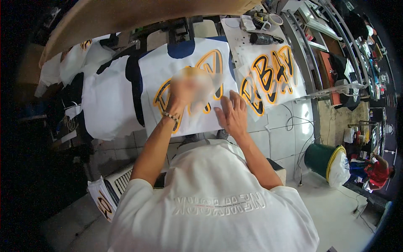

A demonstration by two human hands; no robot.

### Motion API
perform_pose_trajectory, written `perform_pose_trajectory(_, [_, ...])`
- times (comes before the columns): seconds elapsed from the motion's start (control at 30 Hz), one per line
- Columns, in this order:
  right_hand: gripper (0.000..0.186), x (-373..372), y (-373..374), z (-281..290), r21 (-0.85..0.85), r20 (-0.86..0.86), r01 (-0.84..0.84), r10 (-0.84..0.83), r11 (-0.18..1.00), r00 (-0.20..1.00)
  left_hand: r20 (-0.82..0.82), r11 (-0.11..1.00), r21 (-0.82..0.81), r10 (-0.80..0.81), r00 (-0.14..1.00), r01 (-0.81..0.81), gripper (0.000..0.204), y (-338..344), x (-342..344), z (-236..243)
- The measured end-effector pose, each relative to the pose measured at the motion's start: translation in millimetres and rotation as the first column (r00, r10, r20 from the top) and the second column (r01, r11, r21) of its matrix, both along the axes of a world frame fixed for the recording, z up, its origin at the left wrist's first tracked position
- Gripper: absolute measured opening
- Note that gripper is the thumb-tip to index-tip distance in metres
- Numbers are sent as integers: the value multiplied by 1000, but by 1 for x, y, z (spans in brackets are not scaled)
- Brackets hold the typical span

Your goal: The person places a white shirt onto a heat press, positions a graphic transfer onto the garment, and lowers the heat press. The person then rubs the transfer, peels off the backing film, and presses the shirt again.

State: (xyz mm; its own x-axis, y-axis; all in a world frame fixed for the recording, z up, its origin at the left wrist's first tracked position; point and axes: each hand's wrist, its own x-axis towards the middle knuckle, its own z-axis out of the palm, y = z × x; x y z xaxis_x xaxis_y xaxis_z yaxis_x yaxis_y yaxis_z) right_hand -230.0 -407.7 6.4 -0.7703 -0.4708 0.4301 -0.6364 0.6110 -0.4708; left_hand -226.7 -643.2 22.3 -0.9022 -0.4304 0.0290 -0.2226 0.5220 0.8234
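Note:
A white shirt (pixel 159 69) with a dark blue neck area and large black-and-orange lettering is spread flat in front of me. My left hand (pixel 189 89) is over the middle of the lettering, with a beaded bracelet (pixel 171 116) at its wrist. A blur covers its fingers and whatever may be in them; a bit of yellow shows just beyond. My right hand (pixel 233 112) rests near the shirt's lower right edge, fingers spread and holding nothing.
On the right lies a translucent sheet (pixel 289 94) with similar lettering. Beyond it, a white table (pixel 235 40) carries a dark bottle (pixel 261 39) and a mug (pixel 266 26). Another white shirt (pixel 107 101) lies at left. A green bin (pixel 321 160) and cables stand at right.

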Motion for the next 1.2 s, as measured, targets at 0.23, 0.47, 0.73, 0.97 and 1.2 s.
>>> perform_pose_trajectory(0.23, [52,4,-4,5,105,23,-8,5,994,1000,39,1000,15,-14,999,14,23,-56,-18,-2])
perform_pose_trajectory(0.47, [53,4,-5,6,135,48,-10,4,991,999,84,997,78,-28,996,21,23,-106,-34,2])
perform_pose_trajectory(0.73, [51,4,-7,8,143,37,-12,7,990,999,63,1000,-9,-23,998,24,23,-146,-50,1])
perform_pose_trajectory(0.97, [51,3,-8,10,163,10,-32,30,986,999,72,999,34,8,997,-10,28,-207,-59,7])
perform_pose_trajectory(1.2, [53,3,-11,13,182,49,-9,0,983,999,-49,994,64,94,994,-91,23,-294,-48,-4])
